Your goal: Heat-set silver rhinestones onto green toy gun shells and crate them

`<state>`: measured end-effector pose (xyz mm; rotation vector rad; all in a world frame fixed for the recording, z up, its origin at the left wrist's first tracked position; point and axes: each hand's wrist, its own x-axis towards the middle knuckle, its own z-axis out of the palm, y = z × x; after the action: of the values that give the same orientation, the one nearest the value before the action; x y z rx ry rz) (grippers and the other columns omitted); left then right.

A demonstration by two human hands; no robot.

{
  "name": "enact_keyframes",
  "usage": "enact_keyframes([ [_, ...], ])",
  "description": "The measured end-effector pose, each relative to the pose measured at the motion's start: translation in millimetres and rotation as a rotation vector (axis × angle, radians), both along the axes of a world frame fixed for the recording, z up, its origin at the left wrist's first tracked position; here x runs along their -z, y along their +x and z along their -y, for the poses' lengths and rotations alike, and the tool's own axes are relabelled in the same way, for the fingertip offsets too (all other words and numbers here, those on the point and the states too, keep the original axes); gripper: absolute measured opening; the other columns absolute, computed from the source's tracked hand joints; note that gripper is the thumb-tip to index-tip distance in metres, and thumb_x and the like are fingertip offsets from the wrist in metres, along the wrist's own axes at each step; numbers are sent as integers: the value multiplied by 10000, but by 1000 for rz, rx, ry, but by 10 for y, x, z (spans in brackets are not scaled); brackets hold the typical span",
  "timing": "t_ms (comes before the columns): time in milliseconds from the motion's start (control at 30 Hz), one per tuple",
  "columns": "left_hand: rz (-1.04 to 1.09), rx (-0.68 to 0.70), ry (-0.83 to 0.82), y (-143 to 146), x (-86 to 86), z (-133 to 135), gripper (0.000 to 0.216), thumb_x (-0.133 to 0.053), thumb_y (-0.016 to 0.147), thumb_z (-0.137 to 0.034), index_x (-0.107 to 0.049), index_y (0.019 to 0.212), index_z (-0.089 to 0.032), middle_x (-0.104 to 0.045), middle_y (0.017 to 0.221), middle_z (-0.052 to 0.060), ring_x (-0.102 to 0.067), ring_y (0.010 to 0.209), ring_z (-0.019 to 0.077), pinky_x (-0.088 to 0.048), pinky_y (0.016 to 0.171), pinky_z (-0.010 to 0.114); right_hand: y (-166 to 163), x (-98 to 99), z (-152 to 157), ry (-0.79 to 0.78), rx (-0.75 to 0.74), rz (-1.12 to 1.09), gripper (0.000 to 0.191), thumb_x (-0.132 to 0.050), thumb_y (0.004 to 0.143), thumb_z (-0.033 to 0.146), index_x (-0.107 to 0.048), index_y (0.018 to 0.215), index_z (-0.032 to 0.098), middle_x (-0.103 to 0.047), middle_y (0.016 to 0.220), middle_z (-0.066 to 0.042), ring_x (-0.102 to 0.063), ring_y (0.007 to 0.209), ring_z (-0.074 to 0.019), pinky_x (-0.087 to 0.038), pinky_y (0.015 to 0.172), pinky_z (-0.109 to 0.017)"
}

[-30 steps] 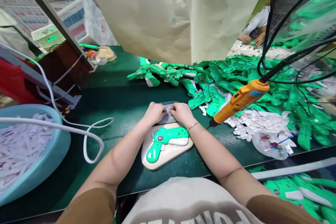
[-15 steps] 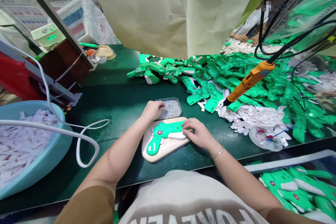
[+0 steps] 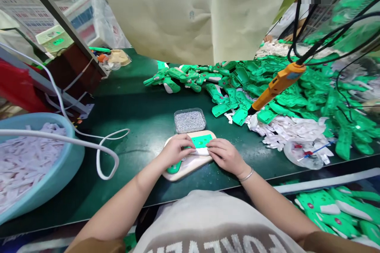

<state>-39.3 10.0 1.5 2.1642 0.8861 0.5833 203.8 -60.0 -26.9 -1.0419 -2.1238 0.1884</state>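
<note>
A gun-shaped green and white plastic toy [image 3: 202, 141] lies on a pale, rounded board [image 3: 190, 170] in front of me. My left hand [image 3: 177, 151] is over the toy's middle, its thumb and fingers drawn together; whatever sits between the fingertips is hidden or too small to name. At the toy's right end, the fingers and thumb of my right hand [image 3: 225, 155] close on its edge. Just behind the board stands a clear tray [image 3: 190, 121] full of small silvery pieces, likely screws.
An orange electric screwdriver [image 3: 277, 86] hangs at the right before heaped green toy shells [image 3: 297, 95] and white strips [image 3: 291, 130]. A blue basin [image 3: 69, 158] of white pieces and a looped white cable [image 3: 114, 158] are at left. A co-worker's hands [image 3: 287, 37] show far right.
My left hand has come from the tray of small silvery pieces back to the toy's middle. My right hand has stayed at the toy's right end, its fingers lower and closer along the edge.
</note>
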Motion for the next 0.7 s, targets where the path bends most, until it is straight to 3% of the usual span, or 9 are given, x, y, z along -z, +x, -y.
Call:
enact_keyframes([
  [167,-72,58,59,63,74,-34,57,-762,816,-190,-804,806,-226,-675,916,52,-634,900,193,-487,844,318,3,-63,-15,31,1,50,191,-560,943,176,-738,986,231,-776,1029,-98,-708,979,-227,-560,837,-399],
  [333,-153,171,-84,84,-57,-248,239,-832,705,-190,-796,937,-232,-664,895,21,-623,866,191,-488,773,277,-252,-344,-633,-237,238,187,240,-516,958,227,-751,990,195,-756,1027,-130,-671,1013,-259,-500,904,-405],
  [400,-224,108,-54,144,-108,-436,197,-785,756,-219,-787,953,-231,-683,894,21,-628,859,193,-487,758,273,-416,-466,-980,-416,324,360,240,-541,947,224,-750,1046,160,-742,1106,-162,-642,1101,-296,-464,944,-411],
  [533,-494,-198,173,302,-119,-853,135,-705,790,-167,-785,897,-188,-734,948,88,-652,962,266,-453,835,346,-668,-573,-1397,-640,373,581,233,-551,912,132,-745,1040,125,-747,1099,-190,-647,1125,-312,-414,931,-400],
  [700,-556,-176,203,313,-61,-1053,55,-728,738,-167,-761,715,-204,-761,787,55,-689,849,253,-415,826,356,-662,-565,-1335,-620,371,570,245,-508,961,188,-730,1052,142,-768,1043,-151,-685,1050,-270,-392,877,-364],
])
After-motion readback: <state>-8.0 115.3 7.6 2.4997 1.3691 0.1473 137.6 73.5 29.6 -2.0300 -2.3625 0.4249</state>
